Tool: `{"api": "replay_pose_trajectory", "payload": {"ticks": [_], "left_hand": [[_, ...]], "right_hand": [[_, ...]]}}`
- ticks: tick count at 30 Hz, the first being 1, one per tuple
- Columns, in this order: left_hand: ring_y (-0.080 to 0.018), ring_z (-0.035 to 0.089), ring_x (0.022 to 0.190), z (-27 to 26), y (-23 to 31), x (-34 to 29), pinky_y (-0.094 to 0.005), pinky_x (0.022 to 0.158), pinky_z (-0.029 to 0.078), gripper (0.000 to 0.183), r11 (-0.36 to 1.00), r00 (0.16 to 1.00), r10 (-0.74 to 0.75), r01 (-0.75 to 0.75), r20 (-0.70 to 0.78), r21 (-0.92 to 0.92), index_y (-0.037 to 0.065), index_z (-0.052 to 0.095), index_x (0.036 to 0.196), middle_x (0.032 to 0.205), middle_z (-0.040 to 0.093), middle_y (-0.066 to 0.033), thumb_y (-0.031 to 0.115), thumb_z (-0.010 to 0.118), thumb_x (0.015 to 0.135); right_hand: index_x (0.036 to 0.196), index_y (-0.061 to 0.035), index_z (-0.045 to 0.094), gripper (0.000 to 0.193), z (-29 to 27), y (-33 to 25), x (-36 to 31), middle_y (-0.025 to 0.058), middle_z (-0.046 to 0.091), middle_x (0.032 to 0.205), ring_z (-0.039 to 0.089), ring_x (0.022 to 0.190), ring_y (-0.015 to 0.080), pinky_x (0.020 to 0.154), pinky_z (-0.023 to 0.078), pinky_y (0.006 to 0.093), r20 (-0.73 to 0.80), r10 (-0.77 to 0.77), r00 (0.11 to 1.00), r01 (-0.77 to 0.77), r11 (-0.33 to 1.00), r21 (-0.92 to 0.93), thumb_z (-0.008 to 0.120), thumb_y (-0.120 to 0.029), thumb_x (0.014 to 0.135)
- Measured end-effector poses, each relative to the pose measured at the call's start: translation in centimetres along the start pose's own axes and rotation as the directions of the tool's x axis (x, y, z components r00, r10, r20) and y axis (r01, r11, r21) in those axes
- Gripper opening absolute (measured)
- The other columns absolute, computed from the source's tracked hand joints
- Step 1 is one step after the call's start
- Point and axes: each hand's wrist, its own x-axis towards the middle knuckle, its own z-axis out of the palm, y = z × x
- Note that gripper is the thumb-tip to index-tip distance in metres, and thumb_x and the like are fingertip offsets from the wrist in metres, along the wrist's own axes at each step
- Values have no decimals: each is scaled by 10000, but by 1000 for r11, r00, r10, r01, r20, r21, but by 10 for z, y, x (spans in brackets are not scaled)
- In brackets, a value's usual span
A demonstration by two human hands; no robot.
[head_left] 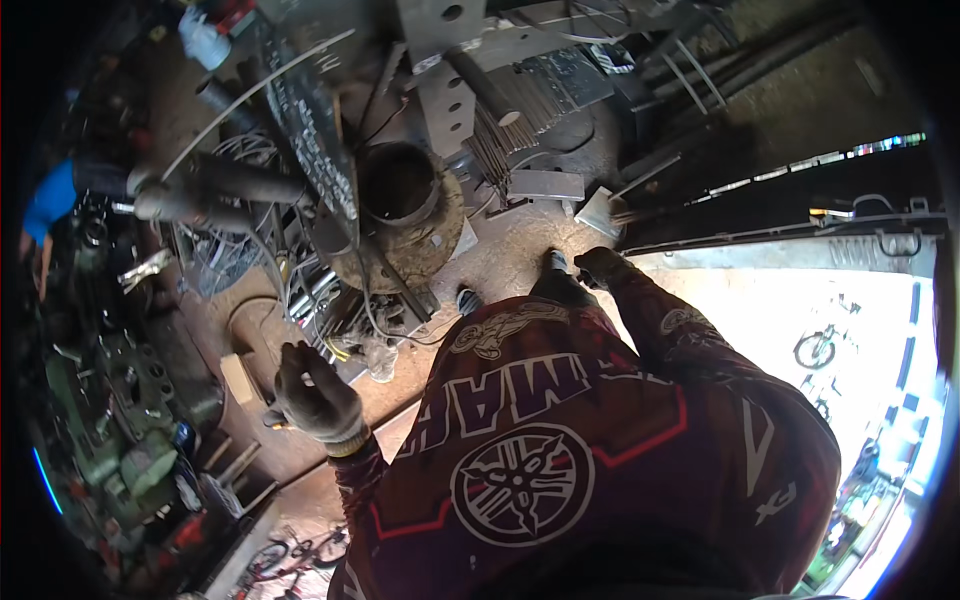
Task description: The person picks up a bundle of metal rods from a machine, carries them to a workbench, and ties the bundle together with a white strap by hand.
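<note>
My left hand (320, 395), in a grey work glove, is held out at the left with its fingers curled. A small dark piece with a yellowish end (274, 420) shows at its edge; I cannot make out what it is. Beside this hand lies a pale wooden block (238, 378). My right hand (602, 267), in a dark glove, is in front of my body by the bright doorway. Its fingers are bent in, and whatever they may hold is hidden. Both hands are apart from the metal stock ahead.
A thick round metal pipe section (432, 192) stands ahead, with a long dark steel bar (312, 150) by it. Beyond are a bundle of thin rods (490, 150) and a plate with holes (447, 112). Green machinery (110, 375) fills the left; a bicycle (815, 350) stands outside.
</note>
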Motion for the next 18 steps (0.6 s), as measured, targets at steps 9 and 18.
{"api": "replay_pose_trajectory", "payload": {"ticks": [9, 18], "left_hand": [[-329, 671, 822, 63, 119, 76, -416, 755, 526, 264, 856, 860, 415, -258, 297, -448, -12, 696, 1016, 920, 711, -154, -9, 674, 752], [-291, 674, 830, 146, 176, 98, -396, 741, 526, 286, 832, 791, 482, -278, 376, -481, -7, 719, 1053, 952, 716, -145, -30, 723, 767]], "right_hand": [[841, 1, 737, 384, -12, 57, -14, 103, 687, 692, 642, 599, 208, 580, 493, 386, -89, -134, 987, 143, 984, 106, 679, -365, 942], [770, -62, 637, 283, -34, 120, 12, 32, 492, 575, 432, 454, 161, 464, 348, 354, -11, 24, 1000, -14, 834, 552, 627, -236, 992]]}}
